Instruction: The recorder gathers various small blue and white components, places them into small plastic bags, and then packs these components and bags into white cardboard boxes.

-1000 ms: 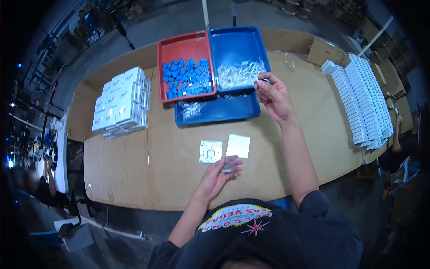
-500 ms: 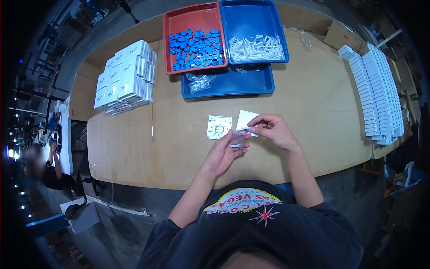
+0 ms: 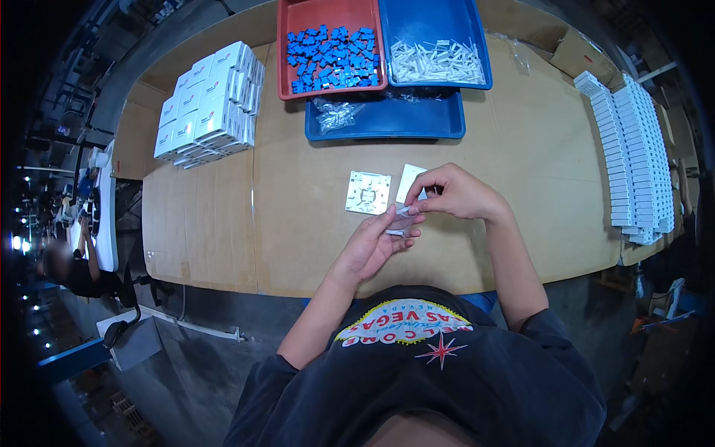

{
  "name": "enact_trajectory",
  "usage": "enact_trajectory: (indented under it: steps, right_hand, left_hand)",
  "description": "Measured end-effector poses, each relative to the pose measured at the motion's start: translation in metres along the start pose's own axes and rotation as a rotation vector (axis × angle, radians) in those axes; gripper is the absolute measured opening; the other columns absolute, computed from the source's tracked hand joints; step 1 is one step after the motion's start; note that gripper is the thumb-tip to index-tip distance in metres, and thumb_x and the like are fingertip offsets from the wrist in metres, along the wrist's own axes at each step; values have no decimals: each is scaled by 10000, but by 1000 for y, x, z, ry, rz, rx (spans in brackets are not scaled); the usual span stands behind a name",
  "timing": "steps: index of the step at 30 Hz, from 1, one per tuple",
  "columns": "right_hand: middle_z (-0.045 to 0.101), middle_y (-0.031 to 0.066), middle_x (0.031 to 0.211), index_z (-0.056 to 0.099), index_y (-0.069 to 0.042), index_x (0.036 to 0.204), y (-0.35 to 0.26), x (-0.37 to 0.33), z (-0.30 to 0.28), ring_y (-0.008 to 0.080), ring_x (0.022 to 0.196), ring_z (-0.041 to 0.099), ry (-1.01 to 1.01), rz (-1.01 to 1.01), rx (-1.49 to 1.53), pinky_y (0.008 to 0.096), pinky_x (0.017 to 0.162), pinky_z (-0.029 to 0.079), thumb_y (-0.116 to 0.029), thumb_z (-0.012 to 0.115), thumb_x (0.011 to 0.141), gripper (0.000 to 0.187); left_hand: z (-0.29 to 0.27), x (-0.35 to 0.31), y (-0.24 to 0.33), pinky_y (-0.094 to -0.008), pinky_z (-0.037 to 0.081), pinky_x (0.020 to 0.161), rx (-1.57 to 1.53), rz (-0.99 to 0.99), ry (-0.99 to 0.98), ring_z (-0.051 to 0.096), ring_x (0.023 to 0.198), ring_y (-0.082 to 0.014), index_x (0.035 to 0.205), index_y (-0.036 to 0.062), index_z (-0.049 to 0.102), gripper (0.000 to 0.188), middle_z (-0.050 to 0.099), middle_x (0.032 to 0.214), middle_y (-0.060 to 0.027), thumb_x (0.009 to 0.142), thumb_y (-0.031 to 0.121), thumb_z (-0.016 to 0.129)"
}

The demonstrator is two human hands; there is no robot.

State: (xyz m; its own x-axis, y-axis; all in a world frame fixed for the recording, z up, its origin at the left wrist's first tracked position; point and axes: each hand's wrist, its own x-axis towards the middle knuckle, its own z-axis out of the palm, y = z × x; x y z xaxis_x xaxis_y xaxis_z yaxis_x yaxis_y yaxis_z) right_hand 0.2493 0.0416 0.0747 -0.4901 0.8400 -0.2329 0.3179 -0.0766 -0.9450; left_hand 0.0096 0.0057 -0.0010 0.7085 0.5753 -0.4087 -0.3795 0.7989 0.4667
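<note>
A small clear plastic bag [image 3: 402, 222] is pinched between the thumb and fingers of my left hand [image 3: 368, 246]. My right hand [image 3: 460, 195] has its thumb and fingertips closed together at the upper edge of that bag. Whether anything else is between those fingertips is hidden. Just beyond my left fingers lies a square white plastic plate [image 3: 360, 197] with a moulded pattern and a central opening, flat on the cardboard. A plain white flat piece [image 3: 410, 177] sits to its right, partly covered by my right hand.
Cardboard covers the table [image 3: 313, 253]. At the back, a red tray [image 3: 281, 82] holds blue parts and a blue tray [image 3: 488, 67] holds white slender parts; a lower blue tray [image 3: 417, 123] has clear bags. White boxes [image 3: 201, 108] are stacked left, white frames [image 3: 633, 156] right.
My right fingertips have drawn in against the bag's upper edge, and the right hand is more bent over it. The whole view has shifted slightly, so the trays appear higher.
</note>
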Motion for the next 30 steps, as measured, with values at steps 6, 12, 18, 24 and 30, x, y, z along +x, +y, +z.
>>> enact_trajectory:
  steps: [6, 12, 18, 24, 30]
  right_hand:
    - [724, 43, 992, 796, -26, 973, 10, 20, 0, 138, 831, 596, -148, -179, -76, 300, 720, 462, -74, 793, 864, 119]
    - [732, 91, 1153, 798, -6, 993, 7, 21, 6, 196, 948, 682, -233, -138, -106, 348, 850, 528, -95, 772, 892, 137]
    - [730, 116, 1257, 770, 13, 1118, 5, 12, 2, 221, 1012, 704, -238, -121, -82, 360, 914, 536, -142, 692, 990, 216]
    - [729, 130, 1255, 727, 20, 1229, -1, 5, 10, 241, 1047, 701, -273, -84, -166, 365, 933, 538, -267, 614, 1075, 344]
    - [752, 139, 1108, 717, 25, 1225, 11, 4, 14, 212, 958, 697, -216, -51, -116, 355, 878, 547, -329, 587, 1095, 399]
  left_hand:
    - [-5, -2, -1, -385, 567, 938, 31, -3, -29, 693, 1091, -219, 1436, 23, 552, 482, 681, 1332, -154, 1140, 391, 459]
    - [-12, -1, -4, -395, 575, 931, 51, 3, -14, 699, 1086, -235, 1404, 21, 566, 459, 685, 1313, -160, 1132, 382, 487]
    - [-5, -3, -2, -400, 584, 929, 16, 19, -35, 704, 1086, -249, 1412, 34, 555, 447, 684, 1297, -152, 1139, 377, 468]
    - [-6, 3, -7, -416, 588, 946, 34, 60, -28, 708, 1096, -273, 1427, 37, 534, 423, 674, 1299, -130, 1152, 343, 434]
    - [-5, 2, -14, -409, 592, 968, -9, 49, -43, 709, 1139, -294, 1417, 16, 538, 417, 672, 1311, -146, 1147, 322, 451]
